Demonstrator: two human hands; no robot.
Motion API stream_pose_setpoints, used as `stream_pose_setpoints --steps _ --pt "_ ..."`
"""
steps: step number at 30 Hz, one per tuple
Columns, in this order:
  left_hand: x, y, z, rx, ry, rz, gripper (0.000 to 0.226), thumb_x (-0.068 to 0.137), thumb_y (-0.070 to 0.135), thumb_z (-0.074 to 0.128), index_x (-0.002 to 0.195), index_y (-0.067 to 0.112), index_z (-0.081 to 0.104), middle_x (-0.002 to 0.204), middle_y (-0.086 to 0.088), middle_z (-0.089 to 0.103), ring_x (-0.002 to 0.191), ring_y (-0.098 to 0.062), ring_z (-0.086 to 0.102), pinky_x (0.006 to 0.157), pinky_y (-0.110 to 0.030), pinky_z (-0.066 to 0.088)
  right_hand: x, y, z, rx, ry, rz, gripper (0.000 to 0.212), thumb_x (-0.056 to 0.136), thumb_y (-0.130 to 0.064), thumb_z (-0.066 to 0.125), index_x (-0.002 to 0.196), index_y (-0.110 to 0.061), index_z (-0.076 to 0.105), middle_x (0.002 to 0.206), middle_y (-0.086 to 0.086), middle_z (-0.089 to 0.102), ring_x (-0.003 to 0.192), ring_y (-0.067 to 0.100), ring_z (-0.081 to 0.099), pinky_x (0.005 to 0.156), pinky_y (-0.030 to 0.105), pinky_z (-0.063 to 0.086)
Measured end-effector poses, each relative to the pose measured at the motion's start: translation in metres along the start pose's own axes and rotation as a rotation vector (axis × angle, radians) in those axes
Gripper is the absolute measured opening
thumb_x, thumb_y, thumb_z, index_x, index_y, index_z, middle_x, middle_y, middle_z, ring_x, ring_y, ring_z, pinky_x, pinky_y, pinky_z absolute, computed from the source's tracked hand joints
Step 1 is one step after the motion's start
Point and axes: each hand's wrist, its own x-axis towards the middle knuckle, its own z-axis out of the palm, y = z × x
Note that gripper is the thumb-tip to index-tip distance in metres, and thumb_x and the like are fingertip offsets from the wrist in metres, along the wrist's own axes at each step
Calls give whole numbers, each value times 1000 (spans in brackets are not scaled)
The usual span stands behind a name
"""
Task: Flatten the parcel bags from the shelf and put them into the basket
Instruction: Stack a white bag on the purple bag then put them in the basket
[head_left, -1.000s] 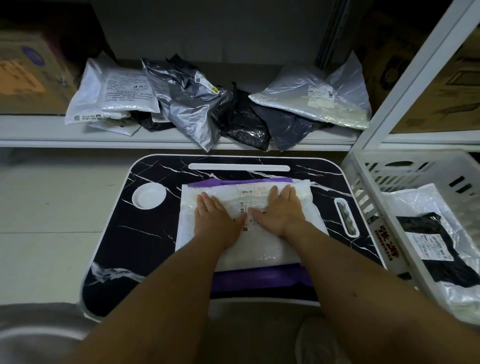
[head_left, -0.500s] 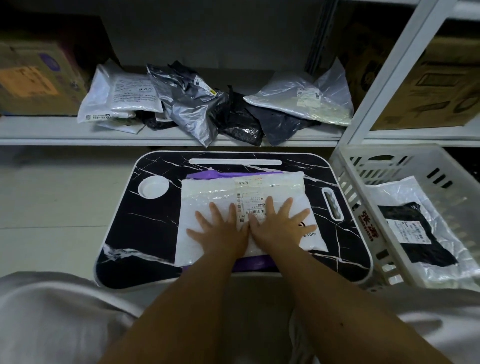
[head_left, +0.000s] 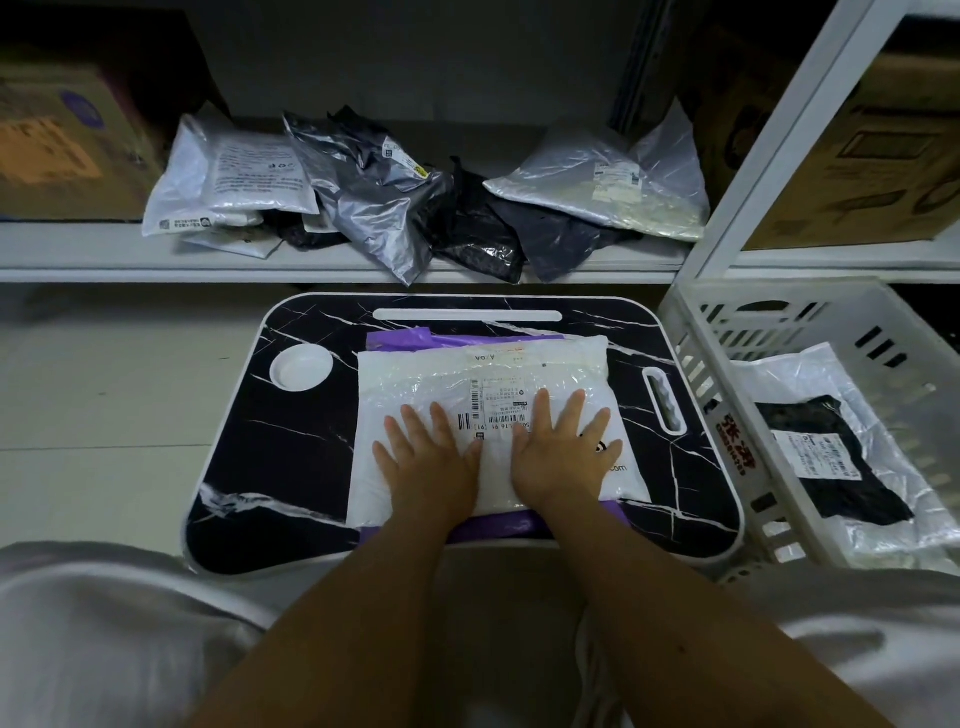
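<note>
A white parcel bag (head_left: 483, 371) with a barcode label lies flat on a purple bag (head_left: 400, 340), both on the black marble-patterned lap table (head_left: 291, 452). My left hand (head_left: 428, 460) and my right hand (head_left: 563, 452) press palm-down on the white bag's near half, fingers spread, a small gap between them. Several more parcel bags, white (head_left: 228, 182), silver-grey (head_left: 374, 208), black (head_left: 478, 228) and clear (head_left: 597, 182), are piled on the white shelf (head_left: 78, 249) behind the table. A white slatted basket (head_left: 696, 374) at the right holds a clear bag with black contents (head_left: 831, 457).
Cardboard boxes stand on the shelf at far left (head_left: 62, 145) and behind the upright post at right (head_left: 872, 156). The table has a round white cup recess (head_left: 301, 368) and a handle slot (head_left: 664, 400). Pale tiled floor (head_left: 104, 389) lies left of the table.
Both hands slid toward me over the white bag, from its middle to its near half, and the fingers spread. They have since drawn slightly apart.
</note>
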Motion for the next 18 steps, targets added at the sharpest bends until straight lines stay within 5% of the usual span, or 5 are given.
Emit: stream_pose_setpoints --steps 5,9,13,18 --pt "3 -15 -7 -30 56 3 69 101 49 15 153 7 -1 160 -13 -5 148 -28 -5 119 -46 3 7 8 -2 65 62 -13 55 103 -43 21 153 -21 13 161 13 4 146 40 5 118 52 14" --pt "2 -26 -27 -115 81 -297 71 99 48 33 151 7 8 159 -17 4 146 -31 6 114 -52 16 6 18 -13 217 231 111 55 94 -50 49 130 -9 41 135 13 40 122 29 44 100 42 40" --pt "0 -37 -45 -333 140 -461 81 86 49 61 141 1 26 140 -18 35 128 -33 37 100 -46 38 -7 24 -35 351 107 509 96 73 -73 61 138 -8 34 139 17 41 128 34 40 101 52 35" --pt "10 -50 -53 -676 -33 -533 76 83 39 70 135 -3 34 131 -19 51 118 -36 53 91 -41 46 -9 39 -42 680 -31 617 82 77 -58 67 133 -5 41 126 15 52 111 33 53 86 41 45"
